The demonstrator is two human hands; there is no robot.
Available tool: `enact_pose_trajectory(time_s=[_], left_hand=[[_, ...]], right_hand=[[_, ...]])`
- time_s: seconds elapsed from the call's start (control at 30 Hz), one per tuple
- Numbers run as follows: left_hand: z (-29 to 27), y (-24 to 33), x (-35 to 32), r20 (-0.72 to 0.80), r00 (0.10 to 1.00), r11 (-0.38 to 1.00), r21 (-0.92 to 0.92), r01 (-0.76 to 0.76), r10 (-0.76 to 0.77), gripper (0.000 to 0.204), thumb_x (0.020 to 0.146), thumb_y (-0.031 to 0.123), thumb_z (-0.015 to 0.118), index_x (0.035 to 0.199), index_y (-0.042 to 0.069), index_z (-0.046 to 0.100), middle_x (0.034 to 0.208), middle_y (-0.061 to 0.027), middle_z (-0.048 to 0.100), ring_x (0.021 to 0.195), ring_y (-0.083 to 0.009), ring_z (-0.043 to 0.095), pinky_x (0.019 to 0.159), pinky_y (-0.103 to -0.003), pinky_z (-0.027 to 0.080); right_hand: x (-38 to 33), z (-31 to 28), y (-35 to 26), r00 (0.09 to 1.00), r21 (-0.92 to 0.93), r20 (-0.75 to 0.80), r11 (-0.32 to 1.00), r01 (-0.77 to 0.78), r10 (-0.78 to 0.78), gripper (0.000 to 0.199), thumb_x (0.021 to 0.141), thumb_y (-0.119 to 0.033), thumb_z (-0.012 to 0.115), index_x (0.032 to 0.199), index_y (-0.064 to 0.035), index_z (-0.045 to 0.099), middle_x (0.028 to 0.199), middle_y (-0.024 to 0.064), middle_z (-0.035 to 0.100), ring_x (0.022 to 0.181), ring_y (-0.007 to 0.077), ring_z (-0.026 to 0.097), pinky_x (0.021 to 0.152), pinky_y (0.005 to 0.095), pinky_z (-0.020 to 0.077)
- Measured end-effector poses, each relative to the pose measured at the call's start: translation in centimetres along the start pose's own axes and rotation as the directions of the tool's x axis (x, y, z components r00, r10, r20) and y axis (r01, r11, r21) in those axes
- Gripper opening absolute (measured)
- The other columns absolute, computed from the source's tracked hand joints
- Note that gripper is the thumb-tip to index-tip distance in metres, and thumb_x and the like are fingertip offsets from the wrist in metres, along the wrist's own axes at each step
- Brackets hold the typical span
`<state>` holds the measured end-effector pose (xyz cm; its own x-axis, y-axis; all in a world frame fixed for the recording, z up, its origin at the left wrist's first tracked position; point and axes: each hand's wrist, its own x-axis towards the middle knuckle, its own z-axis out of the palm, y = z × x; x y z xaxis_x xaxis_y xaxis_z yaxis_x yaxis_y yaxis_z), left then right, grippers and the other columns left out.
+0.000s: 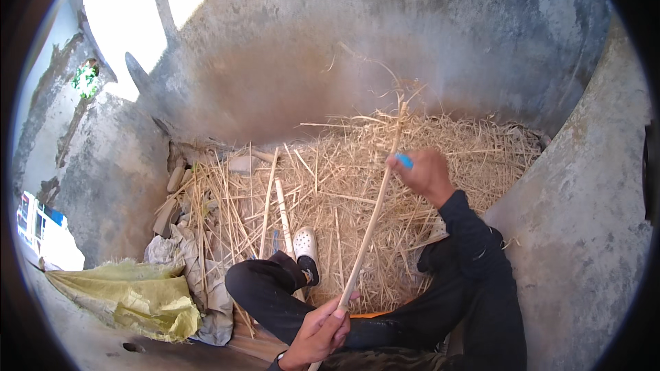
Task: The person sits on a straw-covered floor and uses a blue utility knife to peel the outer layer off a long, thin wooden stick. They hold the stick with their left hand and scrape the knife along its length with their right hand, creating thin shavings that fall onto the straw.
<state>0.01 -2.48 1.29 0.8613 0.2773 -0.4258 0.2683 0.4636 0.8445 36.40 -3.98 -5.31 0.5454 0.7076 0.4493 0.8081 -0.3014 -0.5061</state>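
A long pale stick point(373, 223), which looks like split bamboo or cane, slants upward and away to the right between my hands. My left hand point(322, 333) is closed around its near part, above my lap. Farther up, my right hand point(425, 177) is closed against the stick with a small blue object point(404, 161) showing at its fingers. The rest of that object is hidden, so I cannot tell its kind. Thin curled shavings point(401, 99) hang off the stick's far end.
Straw-like shavings point(474, 148) cover the floor, with loose pale strips point(270, 199) at left. A yellowish woven sack point(130, 295) lies at the lower left. Grey walls point(447, 41) stand close ahead and at right. My leg and white clog point(306, 244) are beneath.
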Motion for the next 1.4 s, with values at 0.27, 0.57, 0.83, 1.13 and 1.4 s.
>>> enact_pose_trajectory(time_s=[0.27, 0.57, 0.83, 1.13, 1.4], left_hand=[[0.0, -0.2, 0.2, -0.112, 0.986, 0.963, 0.255, -0.091, 0.123, 0.046, 0.103, 0.027, 0.041, 0.139, -0.001, 0.04, 0.064, 0.0013, 0.042, 0.055, -0.0053, 0.036, 0.051, -0.02, 0.03], [1.0, 0.8, 0.1, -0.123, 0.978, 0.937, 0.326, -0.121, 0.169, 0.046, 0.103, 0.026, 0.042, 0.138, -0.004, 0.041, 0.065, 0.002, 0.042, 0.057, -0.0053, 0.037, 0.052, -0.02, 0.03], [0.6, 0.2, -0.3, -0.111, 0.979, 0.94, 0.315, -0.131, 0.173, 0.044, 0.103, 0.024, 0.04, 0.139, -0.003, 0.04, 0.063, 0.0031, 0.038, 0.054, -0.0047, 0.034, 0.05, -0.02, 0.028], [-1.0, 0.0, -0.6, -0.02, 0.999, 0.993, -0.114, -0.029, 0.027, 0.047, 0.103, 0.026, 0.039, 0.14, -0.002, 0.037, 0.064, 0.001, 0.039, 0.049, -0.005, 0.034, 0.048, -0.02, 0.033], [-0.8, 1.1, 0.9, -0.057, 0.996, 0.975, -0.211, -0.074, 0.063, 0.048, 0.101, 0.028, 0.041, 0.136, -0.005, 0.039, 0.059, 0.0001, 0.036, 0.037, -0.0059, 0.029, 0.038, -0.023, 0.032]], right_hand=[[-2.1, 1.1, -2.9, 0.994, 0.034, 0.05, 0.994, 0.1, -0.102, 0.074, 0.081, -0.078, 0.045, 0.049, -0.0124, 0.056, 0.04, 0.0027, 0.046, 0.036, 0.0197, 0.049, 0.037, 0.0358, 0.0363], [-0.9, 0.4, -1.1, 0.995, -0.048, -0.005, 0.994, 0.102, -0.103, 0.075, 0.079, -0.08, 0.045, 0.048, -0.0119, 0.054, 0.039, 0.0039, 0.043, 0.035, 0.0221, 0.048, 0.037, 0.0368, 0.0359], [-0.8, 2.4, -0.2, 0.97, -0.068, -0.127, 0.978, 0.199, -0.207, 0.076, 0.085, -0.078, 0.038, 0.049, -0.0124, 0.053, 0.041, 0.004, 0.043, 0.035, 0.0196, 0.045, 0.037, 0.0379, 0.0338], [-0.3, 0.3, -1.5, 1.0, 0.02, 0.025, 1.0, -0.012, 0.011, 0.074, 0.083, -0.076, 0.043, 0.053, -0.0105, 0.059, 0.041, 0.0052, 0.045, 0.038, 0.0226, 0.048, 0.04, 0.0387, 0.0357], [-3.3, 1.4, -4.8, 0.982, 0.061, -0.006, 0.98, 0.189, -0.189, 0.069, 0.08, -0.075, 0.051, 0.052, -0.0124, 0.058, 0.041, 0.0051, 0.047, 0.036, 0.0231, 0.051, 0.039, 0.0374, 0.0398]])
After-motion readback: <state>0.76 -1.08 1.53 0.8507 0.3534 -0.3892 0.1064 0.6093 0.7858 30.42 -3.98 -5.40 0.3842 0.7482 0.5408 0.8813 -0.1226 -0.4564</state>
